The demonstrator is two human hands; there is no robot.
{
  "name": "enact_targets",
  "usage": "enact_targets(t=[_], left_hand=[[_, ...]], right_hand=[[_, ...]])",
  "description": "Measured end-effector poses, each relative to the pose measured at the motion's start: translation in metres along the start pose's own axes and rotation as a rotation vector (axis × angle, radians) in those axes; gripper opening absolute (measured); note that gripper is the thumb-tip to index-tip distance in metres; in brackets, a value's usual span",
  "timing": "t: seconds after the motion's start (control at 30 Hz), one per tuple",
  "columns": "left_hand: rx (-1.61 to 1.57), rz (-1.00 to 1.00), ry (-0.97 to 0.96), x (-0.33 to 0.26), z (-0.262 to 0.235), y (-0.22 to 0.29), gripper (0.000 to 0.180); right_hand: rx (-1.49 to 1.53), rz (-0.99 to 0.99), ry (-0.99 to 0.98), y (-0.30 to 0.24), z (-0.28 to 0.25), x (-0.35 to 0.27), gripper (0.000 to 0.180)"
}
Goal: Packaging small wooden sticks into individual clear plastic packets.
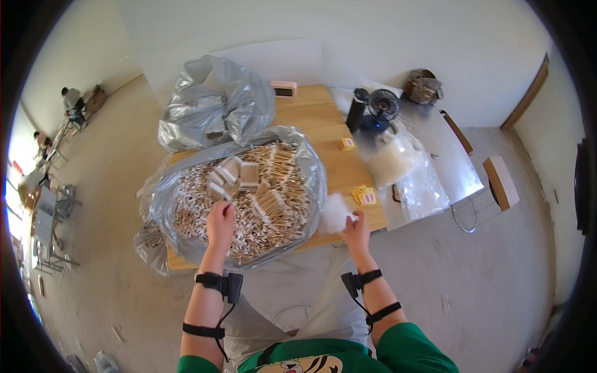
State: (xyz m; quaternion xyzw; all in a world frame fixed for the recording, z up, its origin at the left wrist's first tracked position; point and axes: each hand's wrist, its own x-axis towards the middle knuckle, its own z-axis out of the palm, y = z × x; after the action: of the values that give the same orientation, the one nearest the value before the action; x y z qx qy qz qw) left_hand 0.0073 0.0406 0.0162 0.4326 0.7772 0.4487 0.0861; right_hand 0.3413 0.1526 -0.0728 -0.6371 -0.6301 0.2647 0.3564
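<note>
Pinched translucent plastic [334, 211] at its right edge with the right hand [356, 229]. Held the left hand [221, 219], fingers drawn together, over cotton swabs [287, 163] beyond counting, heaped in one open grey sack [314, 171]; could not tell its grip. Counted one fan [383, 104], one lone yellow box [346, 144].

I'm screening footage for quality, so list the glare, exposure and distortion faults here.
Head view: glints on the upper grey bag and metal table; head view: far-left bright patch washed out to white; head view: fisheye corners black, brown door frame slanting; head view: distant people too small for detail.
</note>
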Motion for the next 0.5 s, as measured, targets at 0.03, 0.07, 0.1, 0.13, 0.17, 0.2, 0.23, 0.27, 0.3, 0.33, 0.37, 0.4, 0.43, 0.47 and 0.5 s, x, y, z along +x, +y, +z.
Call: enact_targets(t=[0.03, 0.07, 0.1, 0.13, 0.17, 0.2, 0.23, 0.27, 0.3, 0.33, 0.37, 0.4, 0.43, 0.47, 0.5], left_hand=[[0.069, 0.064, -0.012, 0.007, -0.001, 0.0, 0.012], [0.137, 0.126, -0.027, 0.015, -0.001, 0.0, 0.011], [0.135, 0.119, -0.012, 0.024, 0.004, 0.003, 0.011], [0.248, 0.246, -0.052, 0.033, 0.009, 0.007, 0.016], [0.359, 0.371, -0.093, 0.04, 0.014, 0.01, 0.023], [0.348, 0.364, -0.079, 0.047, 0.024, 0.012, 0.023], [0.484, 0.405, -0.122, 0.054, 0.029, 0.011, 0.033], [0.618, 0.443, -0.167, 0.059, 0.031, 0.008, 0.043], [0.608, 0.432, -0.149, 0.062, 0.038, 0.004, 0.043], [0.674, 0.471, -0.194, 0.065, 0.043, 0.001, 0.045], [0.74, 0.508, -0.239, 0.068, 0.045, -0.003, 0.046], [0.731, 0.501, -0.223, 0.071, 0.047, 0.0, 0.046], [0.738, 0.499, -0.247, 0.074, 0.049, 0.001, 0.044], [0.747, 0.497, -0.271, 0.076, 0.049, 0.003, 0.043], [0.744, 0.491, -0.263, 0.078, 0.047, 0.004, 0.043]], right_hand=[[0.01, -0.017, -0.02, -0.001, -0.001, -0.001, 0.019], [0.007, -0.033, -0.004, -0.001, -0.003, -0.003, 0.019], [-0.005, -0.046, 0.025, -0.002, -0.007, -0.004, 0.019], [-0.005, -0.064, 0.016, 0.001, -0.006, -0.005, 0.019], [0.11, -0.039, 0.009, 0.003, -0.006, -0.007, 0.021], [0.22, -0.014, 0.005, 0.007, -0.009, -0.009, 0.023], [0.222, -0.037, -0.013, 0.002, -0.007, -0.012, 0.023], [0.27, -0.033, -0.059, -0.003, -0.004, -0.018, 0.022], [0.308, -0.026, -0.095, -0.009, -0.007, -0.023, 0.022], [0.304, -0.047, -0.105, -0.016, -0.009, -0.028, 0.022], [0.391, 0.007, -0.163, -0.024, -0.011, -0.034, 0.02], [0.475, 0.066, -0.213, -0.028, -0.015, -0.038, 0.018], [0.467, 0.053, -0.217, -0.027, -0.016, -0.041, 0.018], [0.492, 0.053, -0.235, -0.025, -0.017, -0.043, 0.017], [0.52, 0.057, -0.256, -0.026, -0.018, -0.046, 0.015]])
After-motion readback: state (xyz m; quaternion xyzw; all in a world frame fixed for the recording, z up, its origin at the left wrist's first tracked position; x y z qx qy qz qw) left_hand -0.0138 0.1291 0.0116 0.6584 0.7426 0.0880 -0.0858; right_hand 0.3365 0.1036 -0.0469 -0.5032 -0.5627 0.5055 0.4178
